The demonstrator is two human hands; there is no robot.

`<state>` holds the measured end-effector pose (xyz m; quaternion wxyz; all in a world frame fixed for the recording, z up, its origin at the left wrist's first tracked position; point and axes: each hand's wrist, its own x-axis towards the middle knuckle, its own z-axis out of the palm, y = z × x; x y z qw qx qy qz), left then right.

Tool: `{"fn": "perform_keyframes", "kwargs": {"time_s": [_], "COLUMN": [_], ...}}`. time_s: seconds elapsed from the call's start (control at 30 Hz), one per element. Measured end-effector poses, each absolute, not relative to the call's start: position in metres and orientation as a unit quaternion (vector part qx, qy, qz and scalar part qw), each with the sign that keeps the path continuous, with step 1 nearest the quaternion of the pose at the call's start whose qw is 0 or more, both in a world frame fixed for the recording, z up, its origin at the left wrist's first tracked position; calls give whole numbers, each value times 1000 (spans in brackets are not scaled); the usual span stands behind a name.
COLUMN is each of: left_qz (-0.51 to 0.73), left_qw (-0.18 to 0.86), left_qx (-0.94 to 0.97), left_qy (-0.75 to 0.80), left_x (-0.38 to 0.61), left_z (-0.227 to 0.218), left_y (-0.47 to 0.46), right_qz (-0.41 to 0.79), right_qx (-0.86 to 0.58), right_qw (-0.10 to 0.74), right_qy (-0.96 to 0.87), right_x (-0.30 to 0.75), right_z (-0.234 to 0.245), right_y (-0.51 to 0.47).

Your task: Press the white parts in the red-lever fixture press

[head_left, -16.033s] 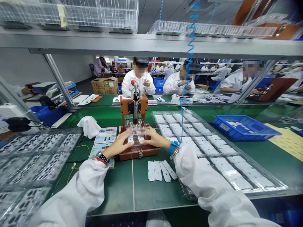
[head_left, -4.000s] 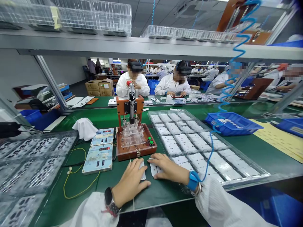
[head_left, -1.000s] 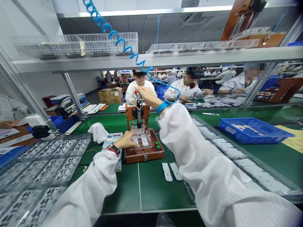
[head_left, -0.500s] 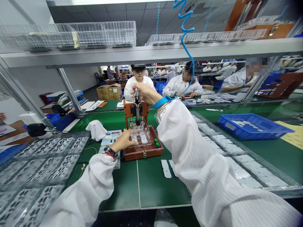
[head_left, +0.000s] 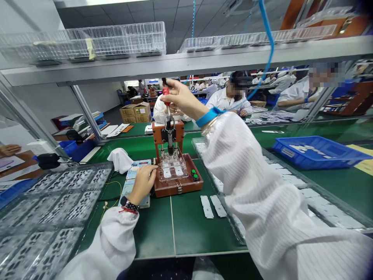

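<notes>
A small orange press (head_left: 168,134) stands on a brown box base (head_left: 175,189). My right hand (head_left: 184,99) grips its red lever handle (head_left: 166,95), which points upward. Below the plunger, a clear fixture (head_left: 174,166) carries white flat pieces (head_left: 178,170). My left hand (head_left: 143,182) rests at the base's left edge, over a pale blue control box (head_left: 129,182), thumb and fingers apart, holding nothing. Two loose white plates (head_left: 206,207) lie on the green table in front of the press, to the right.
Clear trays of dark-marked parts (head_left: 55,198) lie at the left. A tray of white plates (head_left: 323,204) spreads behind my right sleeve. Farther right stands a blue bin (head_left: 320,155). A white cloth (head_left: 119,160) sits left of the press. Co-workers sit across the bench.
My right hand has risen, swinging the lever handle upright. My left hand has drawn back leftward from the clear fixture to the base's edge.
</notes>
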<state>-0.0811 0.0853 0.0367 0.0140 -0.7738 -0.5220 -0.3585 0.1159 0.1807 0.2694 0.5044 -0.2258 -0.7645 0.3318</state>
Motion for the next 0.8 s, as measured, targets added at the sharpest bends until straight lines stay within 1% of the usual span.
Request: {"fn": "perform_keyframes", "kwargs": {"time_s": [0.07,0.1,0.17,0.23,0.33,0.4,0.5,0.6,0.7,0.8], "left_qz": [-336,-312,-245,-166,-56,0,47,51,6,-78], "left_qw": [-13,-38,-100,-147,-170,-173,-173,-135,-80,-65], "left_qx": [-780,-789,-806,-814,-809,-804,-807,-816,-842,-863], "left_qy": [-527,-528,-530,-537,-560,-569,-563,-559,-534,-494], "left_x": [-103,-115,-139,-157,-168,-168,-164,-161,-158,-159], "left_z": [42,46,51,53,49,43,35,33,42,57], "left_y": [87,88,90,91,91,90,89,89,90,95], "right_qz": [239,193,109,37,-61,-111,-131,-99,-56,-36], "right_qx": [-181,-169,-148,-126,-99,-103,-119,-126,-129,-149], "right_qw": [512,503,466,452,462,455,443,449,457,465], "right_qy": [-805,-825,-865,-882,-879,-878,-879,-879,-878,-872], "right_x": [122,125,129,132,131,129,127,125,125,129], "right_z": [265,259,240,214,179,165,158,158,157,151], "right_y": [161,150,132,120,116,117,118,116,113,106]}}
